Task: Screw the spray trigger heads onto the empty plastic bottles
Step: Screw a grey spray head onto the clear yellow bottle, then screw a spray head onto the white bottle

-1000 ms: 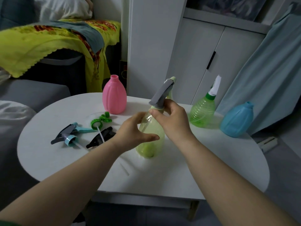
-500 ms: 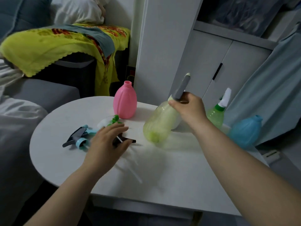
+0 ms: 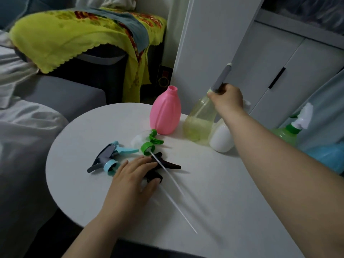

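Note:
My right hand (image 3: 228, 97) grips the neck of a yellow-green bottle (image 3: 199, 123) fitted with a grey trigger head (image 3: 221, 77), holding it tilted at the table's far side. My left hand (image 3: 134, 175) lies over a black trigger head (image 3: 167, 165), fingers curling round its collar. A green trigger head (image 3: 149, 144) and a blue-grey trigger head (image 3: 109, 157) lie loose beside it. An open pink bottle (image 3: 165, 110) stands upright behind them. A white bottle (image 3: 221, 138) stands under my right forearm.
The round white table (image 3: 214, 211) holds everything. A green bottle (image 3: 286, 135) with a white trigger head and a blue bottle (image 3: 323, 157) stand at the right edge. A grey sofa with a yellow cloth lies to the left; white cabinets stand behind.
My right hand carried the yellow-green bottle from the table's middle to the far side. My left hand let go of it and came down on the black trigger head.

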Available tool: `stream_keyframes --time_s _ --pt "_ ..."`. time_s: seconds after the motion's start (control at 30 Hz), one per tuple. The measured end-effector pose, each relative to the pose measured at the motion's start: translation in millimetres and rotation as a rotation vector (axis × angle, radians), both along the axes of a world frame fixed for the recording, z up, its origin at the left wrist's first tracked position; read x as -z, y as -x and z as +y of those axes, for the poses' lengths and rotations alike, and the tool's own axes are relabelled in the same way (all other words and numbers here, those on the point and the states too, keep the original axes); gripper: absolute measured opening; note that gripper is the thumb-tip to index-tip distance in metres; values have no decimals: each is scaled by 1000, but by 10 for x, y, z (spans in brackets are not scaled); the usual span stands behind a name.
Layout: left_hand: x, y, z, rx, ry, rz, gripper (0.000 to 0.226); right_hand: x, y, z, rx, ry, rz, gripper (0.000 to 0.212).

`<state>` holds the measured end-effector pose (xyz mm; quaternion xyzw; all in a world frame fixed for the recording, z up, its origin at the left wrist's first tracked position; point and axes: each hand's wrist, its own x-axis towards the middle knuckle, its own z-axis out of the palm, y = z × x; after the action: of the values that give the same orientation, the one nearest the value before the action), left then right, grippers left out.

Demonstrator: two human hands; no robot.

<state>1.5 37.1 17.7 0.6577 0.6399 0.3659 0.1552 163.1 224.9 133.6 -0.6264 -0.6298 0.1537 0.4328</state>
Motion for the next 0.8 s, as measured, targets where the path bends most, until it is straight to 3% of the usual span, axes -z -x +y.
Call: stream_keyframes --time_s 0.57,0.7,0.8 --pt "87 20 17 -14 -123 -9 35 23 -7 47 -28 70 32 26" --pt "50 37 0 -1 -184 4 31 -27 -46 -62 -10 88 -8 49" --pt "42 81 -9 -43 -150 4 31 -27 -35 -262 45 -78 -37 49"
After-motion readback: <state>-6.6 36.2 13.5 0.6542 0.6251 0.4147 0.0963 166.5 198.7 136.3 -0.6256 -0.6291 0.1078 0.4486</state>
